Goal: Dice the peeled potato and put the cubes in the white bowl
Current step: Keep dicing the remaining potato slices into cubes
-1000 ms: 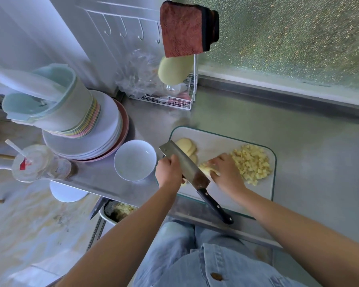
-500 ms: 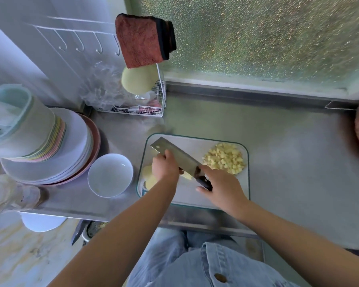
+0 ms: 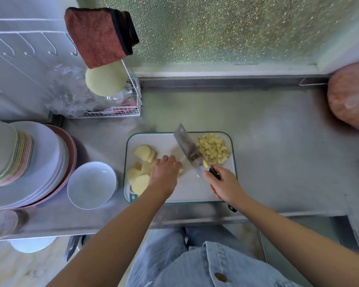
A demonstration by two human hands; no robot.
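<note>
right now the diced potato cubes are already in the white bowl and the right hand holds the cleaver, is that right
Not quite. In the head view the potato cubes lie heaped on the far right corner of the cutting board, and the white bowl beside it holds none. The right hand does hold the cleaver.

Brushed steel counter (image 3: 267, 162), glossy white bowl (image 3: 91, 185), matt plastic board (image 3: 187, 189).

Bowl (image 3: 91, 185): white. Potato cubes (image 3: 212, 150) and potato slices (image 3: 142, 154): pale yellow. Cutting board (image 3: 187, 189): white, green rim. Knife (image 3: 192, 154): silver blade, black handle. Cloth (image 3: 97, 36): rust red, black edge. Desk (image 3: 278, 162): grey metal. Window (image 3: 226, 27): green, speckled. Plates (image 3: 48, 162): white, pink.
</note>
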